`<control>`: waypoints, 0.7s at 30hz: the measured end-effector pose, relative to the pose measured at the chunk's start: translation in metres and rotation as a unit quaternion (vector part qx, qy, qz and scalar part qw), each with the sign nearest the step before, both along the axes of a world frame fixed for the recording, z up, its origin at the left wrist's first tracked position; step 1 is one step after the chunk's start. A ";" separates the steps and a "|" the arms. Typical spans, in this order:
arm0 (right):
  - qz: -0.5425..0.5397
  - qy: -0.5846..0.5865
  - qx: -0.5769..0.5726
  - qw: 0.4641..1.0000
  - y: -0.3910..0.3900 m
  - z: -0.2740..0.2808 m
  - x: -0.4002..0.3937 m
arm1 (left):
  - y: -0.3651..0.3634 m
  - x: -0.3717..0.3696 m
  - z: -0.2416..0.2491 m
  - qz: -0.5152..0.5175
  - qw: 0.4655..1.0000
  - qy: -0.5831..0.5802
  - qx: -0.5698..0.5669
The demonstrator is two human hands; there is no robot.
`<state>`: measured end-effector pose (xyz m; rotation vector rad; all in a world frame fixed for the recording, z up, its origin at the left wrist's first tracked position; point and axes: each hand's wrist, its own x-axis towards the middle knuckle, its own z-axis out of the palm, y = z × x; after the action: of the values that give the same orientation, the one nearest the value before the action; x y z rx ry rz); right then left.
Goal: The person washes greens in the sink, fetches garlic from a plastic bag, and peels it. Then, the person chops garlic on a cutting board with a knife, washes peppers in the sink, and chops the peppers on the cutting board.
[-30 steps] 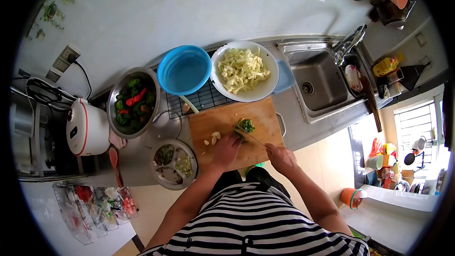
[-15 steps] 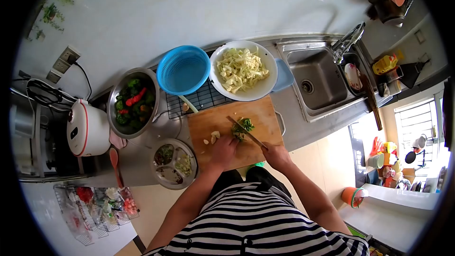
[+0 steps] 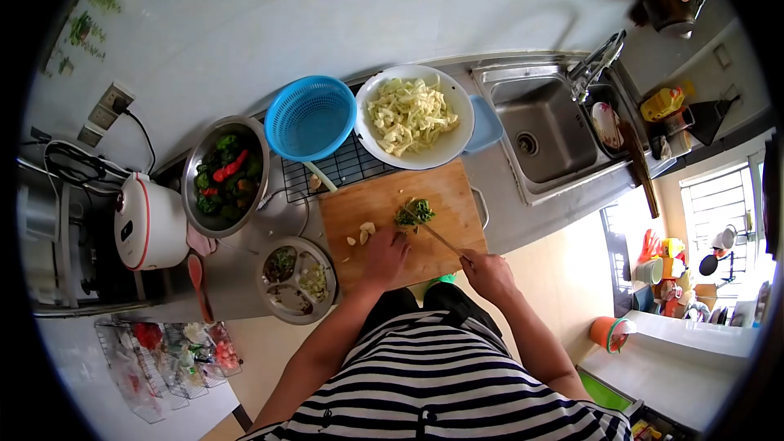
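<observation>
"Wooden cutting board [image 3: 449, 188], near edge by the waist. State of grip?"

"Right hand [image 3: 488, 274], near right corner: fingers wrapped round the handle of the knife [image 3: 441, 238]; little of the handle shows. Left hand [image 3: 387, 256] palm down on the near left half, fingers looking bent. Whether they pinch any leaf: cannot tell."

"Position of the work?"

"Chopped greens [image 3: 416, 212]: one small heap about mid-board, just beyond the left fingertips. Blade slants far and left from the right hand, across the heap. Garlic cloves [image 3: 365, 233] lie to the left, apart from it."

"Technique?"

"Judgement: fine chopping. Curl the left fingertips under, knuckles toward the blade; that hand sits close to the cutting line, which is the main risk. Tip low as pivot, rock the heel, short strokes. Leaf bits probably cling and scatter, so regather the heap often. Avoid sweeping wide into the cloves."

"Beyond the board?"

"White enamel basin [image 3: 367, 137] of cut pale vegetable, cauliflower-like; blue plastic basket [image 3: 310, 98] to its left. Both clear of the blade."
</observation>
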<state>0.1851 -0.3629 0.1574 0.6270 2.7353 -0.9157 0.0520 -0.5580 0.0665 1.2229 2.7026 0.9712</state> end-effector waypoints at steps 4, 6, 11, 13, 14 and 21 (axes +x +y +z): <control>0.028 -0.011 0.023 0.999 -0.004 -0.003 -0.007 | 0.003 0.007 0.009 0.098 0.994 0.014 0.039; 0.028 -0.037 0.022 0.999 -0.003 -0.005 -0.010 | 0.001 0.006 0.007 0.090 0.996 0.025 0.011; -0.035 -0.060 0.039 0.997 0.008 -0.008 -0.009 | 0.014 0.001 0.001 0.096 0.994 -0.053 -0.005; -0.034 -0.025 0.031 0.999 0.013 -0.006 -0.005 | 0.019 -0.001 -0.002 0.089 0.993 -0.078 -0.010; -0.032 -0.026 0.033 0.999 0.013 -0.004 -0.003 | 0.019 -0.003 -0.003 0.095 0.991 -0.098 0.011; 0.024 -0.001 0.039 0.999 -0.003 0.010 0.007 | 0.002 0.005 0.007 0.091 0.992 -0.063 0.055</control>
<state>0.1918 -0.3657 0.1678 0.5733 2.7840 -0.8008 0.0573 -0.5564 0.0737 0.9070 2.7299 1.1881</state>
